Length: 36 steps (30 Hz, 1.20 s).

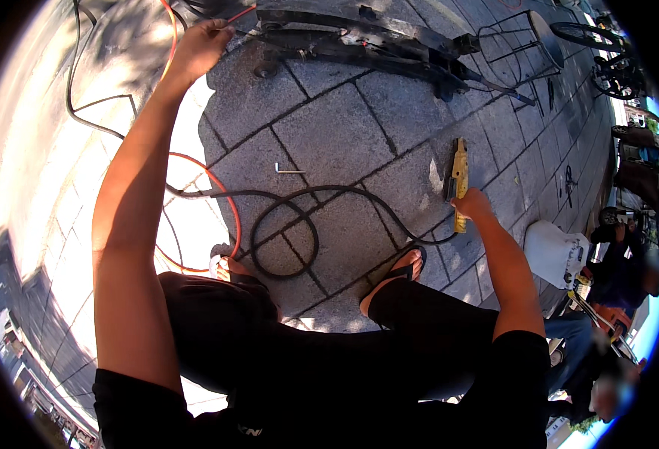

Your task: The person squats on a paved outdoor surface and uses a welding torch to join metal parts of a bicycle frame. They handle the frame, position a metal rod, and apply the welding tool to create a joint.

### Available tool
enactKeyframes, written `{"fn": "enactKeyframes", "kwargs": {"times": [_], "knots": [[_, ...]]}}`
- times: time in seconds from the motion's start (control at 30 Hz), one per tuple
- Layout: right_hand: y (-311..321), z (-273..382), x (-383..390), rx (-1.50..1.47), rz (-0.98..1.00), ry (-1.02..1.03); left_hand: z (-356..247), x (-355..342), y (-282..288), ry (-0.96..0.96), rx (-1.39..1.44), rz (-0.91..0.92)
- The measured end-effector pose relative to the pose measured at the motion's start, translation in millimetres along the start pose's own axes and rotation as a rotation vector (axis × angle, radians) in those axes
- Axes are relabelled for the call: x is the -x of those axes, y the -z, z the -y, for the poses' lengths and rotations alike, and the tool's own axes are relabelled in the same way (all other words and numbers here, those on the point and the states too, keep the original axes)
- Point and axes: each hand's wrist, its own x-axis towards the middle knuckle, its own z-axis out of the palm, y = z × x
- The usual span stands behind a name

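Out over the paving (307,127), upper left, your left hand (204,49) is pinching a thin red rod (241,13) beside the left end of the black metal frame (359,46); can't tell whether rod and frame touch. On the right, your right hand (473,206) is wrapped round the lower part of a yellow handheld tool (460,172), top end pointing away from you. Black cable (316,243) makes one loop between your feet, then runs toward the tool's lower end. Orange hose (231,202) curves by your left foot (228,268). Silver L-shaped rod (290,171) lies between the hands. Round stool (546,39) near the frame's right end; white container (558,253) right of your right forearm.
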Motion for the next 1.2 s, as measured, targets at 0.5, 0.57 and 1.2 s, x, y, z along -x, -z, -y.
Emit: {"fn": "enactKeyframes", "kwargs": {"times": [0.5,0.57,1.2], "knots": [[56,12,25,-0.024,-0.006,-0.049,66,164,-151,0.214,-0.664,0.551],[58,2,20,-0.056,-0.052,-0.048,67,162,-157,0.451,-0.486,0.565],[72,9,40,-0.085,-0.051,-0.073,20,122,-158,0.269,-0.244,0.637]]}}
